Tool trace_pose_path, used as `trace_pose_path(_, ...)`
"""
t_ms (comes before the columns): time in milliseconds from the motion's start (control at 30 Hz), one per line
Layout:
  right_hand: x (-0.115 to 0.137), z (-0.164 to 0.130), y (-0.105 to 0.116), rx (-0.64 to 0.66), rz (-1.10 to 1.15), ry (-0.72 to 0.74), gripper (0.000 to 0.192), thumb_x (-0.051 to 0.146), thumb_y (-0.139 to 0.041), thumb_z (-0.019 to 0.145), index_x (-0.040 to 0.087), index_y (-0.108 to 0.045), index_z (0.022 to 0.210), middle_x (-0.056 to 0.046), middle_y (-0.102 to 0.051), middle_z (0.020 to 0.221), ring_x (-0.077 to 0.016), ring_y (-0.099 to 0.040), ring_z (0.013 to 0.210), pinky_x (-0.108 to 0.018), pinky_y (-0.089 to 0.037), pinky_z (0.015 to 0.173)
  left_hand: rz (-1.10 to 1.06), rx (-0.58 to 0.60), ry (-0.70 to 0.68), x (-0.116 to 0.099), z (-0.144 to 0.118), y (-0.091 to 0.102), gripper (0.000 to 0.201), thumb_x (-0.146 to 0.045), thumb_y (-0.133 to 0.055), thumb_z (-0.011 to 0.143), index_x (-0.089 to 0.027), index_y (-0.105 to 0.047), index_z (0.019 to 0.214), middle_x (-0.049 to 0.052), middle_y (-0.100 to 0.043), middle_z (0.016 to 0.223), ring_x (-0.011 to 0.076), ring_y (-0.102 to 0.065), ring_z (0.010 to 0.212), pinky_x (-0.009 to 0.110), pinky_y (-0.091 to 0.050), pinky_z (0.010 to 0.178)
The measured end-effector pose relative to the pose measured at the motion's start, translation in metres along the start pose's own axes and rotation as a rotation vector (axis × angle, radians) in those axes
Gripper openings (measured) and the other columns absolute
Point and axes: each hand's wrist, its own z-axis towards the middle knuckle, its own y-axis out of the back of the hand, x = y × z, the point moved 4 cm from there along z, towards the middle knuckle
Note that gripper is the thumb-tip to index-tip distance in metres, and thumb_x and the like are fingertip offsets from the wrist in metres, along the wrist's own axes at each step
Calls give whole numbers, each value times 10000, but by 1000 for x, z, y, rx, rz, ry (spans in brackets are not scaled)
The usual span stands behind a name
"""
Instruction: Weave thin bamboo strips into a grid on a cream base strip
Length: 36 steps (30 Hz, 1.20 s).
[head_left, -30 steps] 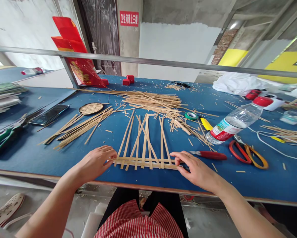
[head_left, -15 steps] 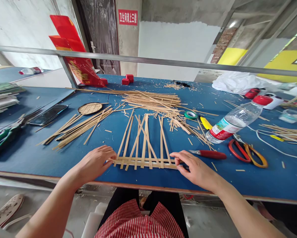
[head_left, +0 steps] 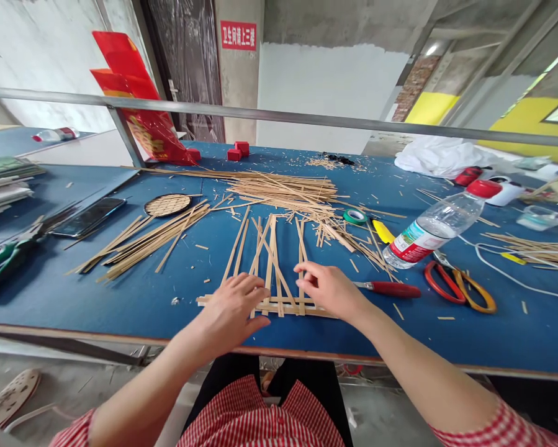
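In front of me several bamboo strips [head_left: 270, 267] fan upright across two horizontal strips [head_left: 283, 306] near the table's front edge, some crossing at a slant. My left hand [head_left: 234, 307] lies palm down over the left part of this lattice, thumb apart from its fingers, and covers the strips beneath. Over the right part hovers my right hand [head_left: 332, 290], its fingers loosely bent with a gap between index finger and thumb. Neither hand shows anything held. A red-handled knife [head_left: 395, 289] lies just right of my right hand.
Loose bamboo strips [head_left: 279, 186] are heaped at the back, with another bundle [head_left: 155, 243] on the left. Pliers [head_left: 6, 257], a phone [head_left: 89, 217] and a round woven piece [head_left: 167, 205] lie left. On the right are a water bottle [head_left: 439, 226], scissors [head_left: 460, 285] and green tape [head_left: 354, 216].
My left hand has moved right from the lattice's left end to over its left part. My right hand has shifted left and slightly up from the right end.
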Motion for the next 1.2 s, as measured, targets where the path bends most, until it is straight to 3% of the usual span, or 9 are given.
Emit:
trace_pose_path(133, 12, 27, -14, 30, -154, -103, 329, 306, -487, 772, 209, -492, 1086, -4, -642, 725, -155, -587, 648, -234, -368, 529, -36, 37, -23, -14, 18, -21, 389, -364, -644, 717, -199, -504, 1041, 53, -542, 1089, 222, -464, 1003, 376, -386, 859)
trace_pose_path(267, 10, 38, -25, 66, -242, -151, 380, 338, -489, 765, 213, -461, 1123, -31, -655, 774, -180, -607, 695, -241, -368, 534, -29, 49, -7, -15, 23, -29, 373, -363, -653, 705, -183, -508, 998, 65, -534, 1102, 235, -458, 1010, 399, -378, 873)
trace_pose_path(467, 3, 39, -27, 88, -166, -178, 416, 271, -479, 752, 215, -443, 1162, -42, -656, 860, -169, -607, 734, -239, -387, 561, -34, 39, 19, -14, 23, -32, 311, -344, -623, 735, -189, -505, 977, 63, -546, 1048, 234, -461, 996, 420, -377, 872)
trace_pose_path(633, 6, 43, -27, 90, -173, -194, 440, 354, -501, 758, 205, -438, 1168, -46, -654, 854, -182, -609, 743, -248, -393, 573, -46, 18, 22, -14, 25, -33, 284, -321, -616, 745, -192, -503, 972, 59, -549, 1040, 231, -447, 1005, 417, -377, 877)
trace_pose_path(900, 4, 45, -25, 61, -165, -245, 377, 236, -447, 764, 163, -449, 1134, -84, -659, 833, -213, -619, 771, -260, -396, 579, -28, 35, 34, -13, 26, -34, 257, -306, -623, 745, -184, -518, 946, 46, -550, 1000, 222, -454, 972, 399, -381, 865)
trace_pose_path(1200, -1, 45, -25, 104, -16, -299, 589, 173, -438, 750, 86, -238, 1297, -75, -670, 760, -185, -628, 716, -244, -425, 595, -18, 31, 25, -14, 25, -35, 263, -298, -614, 755, -180, -520, 971, 43, -550, 988, 219, -458, 949, 387, -382, 852)
